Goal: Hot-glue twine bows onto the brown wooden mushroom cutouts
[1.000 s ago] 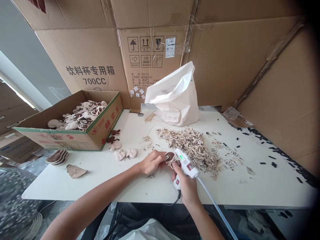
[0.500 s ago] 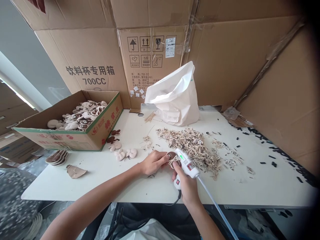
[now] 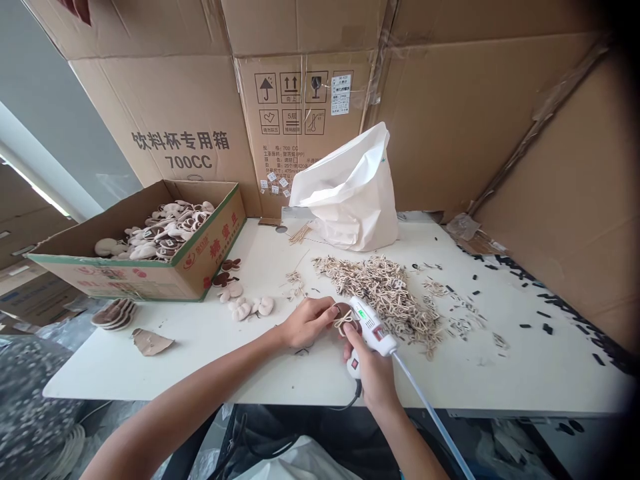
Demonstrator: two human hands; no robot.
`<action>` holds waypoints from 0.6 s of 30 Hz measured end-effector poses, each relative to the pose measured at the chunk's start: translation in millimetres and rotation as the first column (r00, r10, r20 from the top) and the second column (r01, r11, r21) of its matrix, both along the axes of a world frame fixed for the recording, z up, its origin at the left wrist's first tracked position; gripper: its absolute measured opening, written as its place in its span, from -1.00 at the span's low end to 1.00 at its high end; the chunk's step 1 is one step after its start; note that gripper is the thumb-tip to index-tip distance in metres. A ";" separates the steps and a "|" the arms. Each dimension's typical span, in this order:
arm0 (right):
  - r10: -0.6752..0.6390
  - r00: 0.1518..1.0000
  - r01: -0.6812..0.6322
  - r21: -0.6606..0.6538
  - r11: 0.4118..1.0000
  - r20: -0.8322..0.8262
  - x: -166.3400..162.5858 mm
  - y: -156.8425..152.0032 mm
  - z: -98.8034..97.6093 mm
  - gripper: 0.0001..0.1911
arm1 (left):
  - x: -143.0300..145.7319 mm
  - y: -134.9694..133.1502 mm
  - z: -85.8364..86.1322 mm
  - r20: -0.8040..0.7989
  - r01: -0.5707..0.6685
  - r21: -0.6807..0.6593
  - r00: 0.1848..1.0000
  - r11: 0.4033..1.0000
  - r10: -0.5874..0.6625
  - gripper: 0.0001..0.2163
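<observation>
Left hand (image 3: 306, 323) pinching a brown round piece (image 3: 342, 309) tied with a twine bow (image 3: 343, 323) at lower centre, right hand (image 3: 375, 373) clamped around a white hot glue gun (image 3: 373, 329) just beside it, heap of small twine bows (image 3: 385, 297) beyond, cardboard box (image 3: 210, 252) of pale mushroom-shaped pieces (image 3: 165, 230) at left

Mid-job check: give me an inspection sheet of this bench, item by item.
Surface: white table, littered.
Job's things: round brown piece with a tan twine bow, beside the hot glue gun.
Clutter: heap of tan bows; black scraps.
Hands: left hand holds the brown piece; right hand grips the gun.
Cables: black cord below the gun; long pale glue stick trailing from it.
Surroundings: open carton of cut-out pieces, white bag, flattened cardboard.
</observation>
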State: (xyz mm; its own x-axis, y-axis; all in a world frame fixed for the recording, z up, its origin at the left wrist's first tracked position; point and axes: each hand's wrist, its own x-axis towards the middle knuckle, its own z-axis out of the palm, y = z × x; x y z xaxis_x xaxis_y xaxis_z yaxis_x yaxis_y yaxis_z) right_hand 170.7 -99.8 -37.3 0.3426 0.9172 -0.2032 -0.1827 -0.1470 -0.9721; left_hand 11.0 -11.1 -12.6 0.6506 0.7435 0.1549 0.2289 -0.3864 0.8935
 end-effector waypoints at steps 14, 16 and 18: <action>0.006 1.000 -0.006 0.009 1.000 0.015 1.4 -0.2 -4.4 -0.57 | -0.4 1.1 -1.3 0.046 0.014 -0.022 0.999 1.000 -0.013 -0.51; 0.011 1.000 -0.011 0.006 1.000 0.020 1.6 -0.2 -4.0 -0.56 | -0.2 1.1 -1.6 0.041 0.014 -0.022 0.999 1.000 -0.013 -0.52; 0.026 0.999 -0.026 -0.007 1.000 0.025 1.8 -0.4 -3.4 -0.57 | -0.1 1.9 -2.3 0.027 0.014 -0.008 1.000 1.000 -0.014 -0.53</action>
